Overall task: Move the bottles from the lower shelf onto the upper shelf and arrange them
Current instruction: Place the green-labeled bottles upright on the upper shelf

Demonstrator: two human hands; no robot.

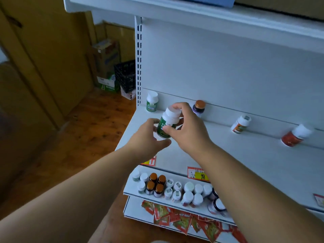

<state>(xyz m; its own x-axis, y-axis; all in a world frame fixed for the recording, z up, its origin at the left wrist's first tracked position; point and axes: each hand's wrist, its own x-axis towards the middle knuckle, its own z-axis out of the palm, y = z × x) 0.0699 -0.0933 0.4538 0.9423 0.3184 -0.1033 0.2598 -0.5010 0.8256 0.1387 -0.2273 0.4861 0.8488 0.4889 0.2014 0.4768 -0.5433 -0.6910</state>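
A green-labelled bottle with a white cap (pixel 168 121) is held above the left part of the upper shelf (pixel 245 155). My right hand (pixel 188 127) grips it around the cap and body; my left hand (pixel 149 137) curls around its base. Against the back of the upper shelf stand a matching green bottle (pixel 151 102), a purple bottle with a brown cap (pixel 199 106), an orange-labelled bottle (pixel 240 124) and a red-labelled bottle (pixel 296 135). The lower shelf (pixel 129 189) holds several bottles (pixel 175 188) with white or brown caps, packed in rows.
Price tags (pixel 198 173) hang on the upper shelf's front edge. Red packets (pixel 184 218) lie on the shelf below the bottles. Another shelf (pixel 192 13) overhangs at the top. Cardboard boxes (pixel 105 57) and a black crate (pixel 125 75) stand on the wooden floor to the left.
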